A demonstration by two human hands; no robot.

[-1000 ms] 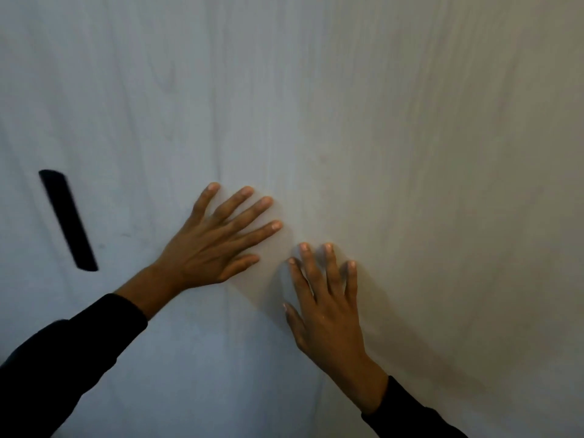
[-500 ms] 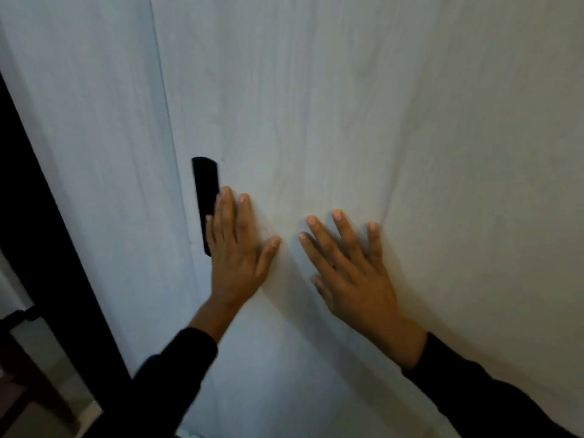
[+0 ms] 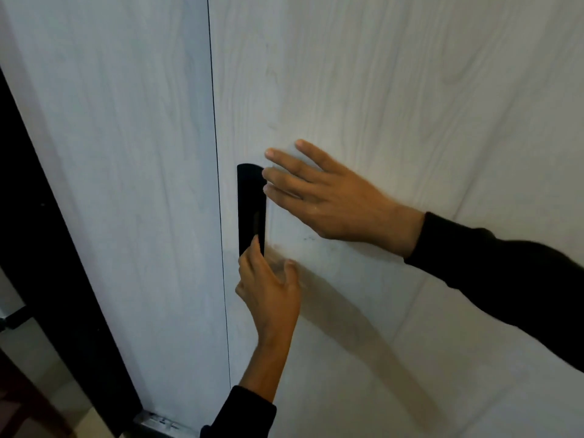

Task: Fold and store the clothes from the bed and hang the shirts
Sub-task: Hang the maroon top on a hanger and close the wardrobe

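My left hand (image 3: 268,289) reaches up to the bottom end of the black recessed handle (image 3: 251,210), fingertips going into the slot, thumb out on the panel; it looks like a light hook on the handle, but blur means I can't tell if it really grips. My right hand (image 3: 325,197) is flat, fingers straight, with the fingertips at the handle's upper right edge; I can't tell if the palm touches the door. Neither hand carries anything.

Both hands are on the sliding wardrobe door (image 3: 379,90), pale wood grain. A thin vertical seam separates it from the neighbouring panel (image 3: 126,153) on the left. Beyond that is a dark frame (image 3: 47,248); at the bottom are a metal track (image 3: 158,423) and a bit of floor (image 3: 31,358).

Clothes, shirts, hangers, bed: none in view, so I can't say where they are or how many are folded. Progress judgement: the wardrobe is closed, so this is a door-handling step. What's stored or left can't be judged.
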